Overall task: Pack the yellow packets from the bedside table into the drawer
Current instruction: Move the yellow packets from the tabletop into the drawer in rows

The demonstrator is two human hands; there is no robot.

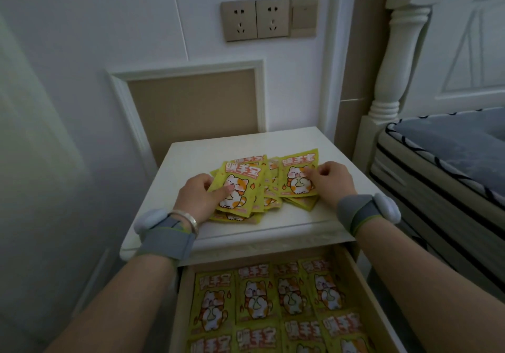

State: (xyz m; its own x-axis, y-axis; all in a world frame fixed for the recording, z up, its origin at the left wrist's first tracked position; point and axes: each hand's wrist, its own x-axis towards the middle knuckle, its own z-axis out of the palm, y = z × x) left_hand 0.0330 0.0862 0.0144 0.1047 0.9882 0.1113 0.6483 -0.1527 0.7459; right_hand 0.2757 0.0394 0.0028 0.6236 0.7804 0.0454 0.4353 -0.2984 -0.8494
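Nearest: open drawer [352, 276], pulled out below the counter edge. Floor of it already tiled with yellow packets [257, 295], face up, in neat rows, long axes running front to back. Little bare wood visible; further packets likely to go on as a second layer.

Forearms crossing above the drawer, grey wrist bands [166, 239] on both, silver bangle on the left.

Next out: counter [306, 218], white top. Loose heap of remaining packets [269, 185] near its middle, overlapping, fanned at mixed angles.

Left hand [196, 196] at the heap's left side, fingers curled under the edge of the top packet [237, 188], thumb pressed on its face; packet's long axis roughly away from the body, tilted slightly right. Right hand [332, 180] at the heap's right side, thumb and fingertips pinching the right edge of a second packet [299, 173], lying nearly square to the counter.

Key relation: heap directly between the hands, each hand already on its own packet; drawer straight back toward the body and lower. Nothing between heap and drawer except the counter's front lip.

Beyond: bed [448, 161] and turned post to the right, wall sockets [257, 19] above.
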